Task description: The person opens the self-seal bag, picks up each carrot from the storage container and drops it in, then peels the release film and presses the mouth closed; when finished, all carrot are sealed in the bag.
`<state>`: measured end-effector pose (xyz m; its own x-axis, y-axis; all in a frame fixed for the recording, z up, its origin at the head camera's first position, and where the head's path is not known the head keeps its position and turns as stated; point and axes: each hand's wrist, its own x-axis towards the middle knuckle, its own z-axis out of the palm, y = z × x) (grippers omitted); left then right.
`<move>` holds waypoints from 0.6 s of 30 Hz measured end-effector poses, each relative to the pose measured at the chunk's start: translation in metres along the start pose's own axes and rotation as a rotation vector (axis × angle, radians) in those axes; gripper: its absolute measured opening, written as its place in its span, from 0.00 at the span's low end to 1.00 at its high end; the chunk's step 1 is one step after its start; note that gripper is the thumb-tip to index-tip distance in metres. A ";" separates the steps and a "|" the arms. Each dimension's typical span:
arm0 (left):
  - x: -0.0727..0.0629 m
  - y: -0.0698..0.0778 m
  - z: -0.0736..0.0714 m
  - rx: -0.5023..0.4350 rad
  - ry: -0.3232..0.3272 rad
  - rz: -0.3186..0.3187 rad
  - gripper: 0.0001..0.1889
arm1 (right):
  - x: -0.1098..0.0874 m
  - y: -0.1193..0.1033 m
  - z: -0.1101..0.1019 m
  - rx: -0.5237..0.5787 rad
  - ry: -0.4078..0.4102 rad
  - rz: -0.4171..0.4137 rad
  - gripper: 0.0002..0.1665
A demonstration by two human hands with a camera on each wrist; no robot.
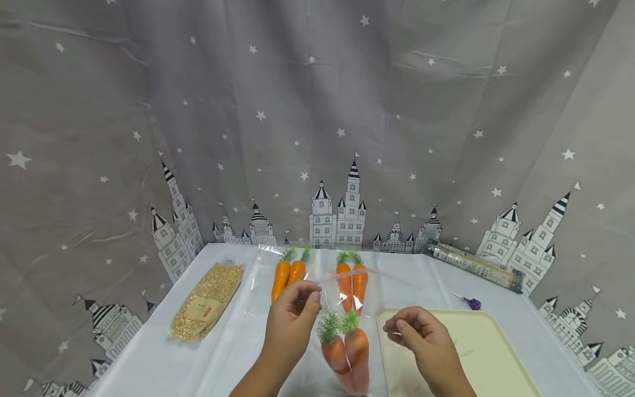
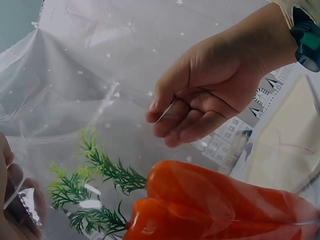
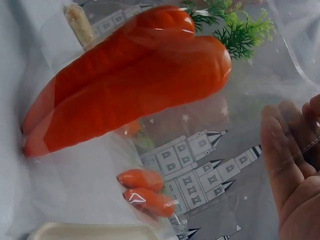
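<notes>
My left hand pinches the edge of a clear plastic bag between thumb and fingers. Opposite it, my right hand pinches the same bag; a thin plastic edge shows at its thumb in the left wrist view. Inside the bag hang two orange carrots side by side, green tops up and tips down. They loom large in the right wrist view, where the right hand appears at the edge. Behind the bag lie two more pairs of carrots, a left pair and a right pair, in clear plastic.
A pale cream tray lies at the right front of the white table. On the left is a packet of golden grains. A purple-wrapped lollipop and a long wrapped pack lie back right. A grey castle-print curtain stands behind.
</notes>
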<state>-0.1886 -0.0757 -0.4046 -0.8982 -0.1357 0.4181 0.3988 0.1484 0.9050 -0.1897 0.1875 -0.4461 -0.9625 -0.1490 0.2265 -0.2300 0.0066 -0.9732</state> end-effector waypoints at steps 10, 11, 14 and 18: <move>-0.001 0.002 0.003 -0.098 -0.025 0.070 0.05 | 0.003 -0.008 0.005 -0.031 0.086 -0.042 0.15; -0.001 0.002 0.003 -0.111 -0.027 0.073 0.05 | 0.003 -0.011 0.006 -0.047 0.105 -0.050 0.16; -0.003 0.002 0.006 -0.135 -0.019 0.069 0.07 | 0.003 -0.021 0.010 -0.142 0.205 -0.049 0.20; -0.004 0.003 0.011 -0.127 -0.001 0.055 0.08 | 0.003 -0.039 0.021 -0.344 0.375 -0.120 0.25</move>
<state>-0.1857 -0.0635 -0.4041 -0.8744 -0.1297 0.4675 0.4678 0.0302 0.8833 -0.1809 0.1660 -0.4087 -0.8972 0.1957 0.3959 -0.3150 0.3447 -0.8843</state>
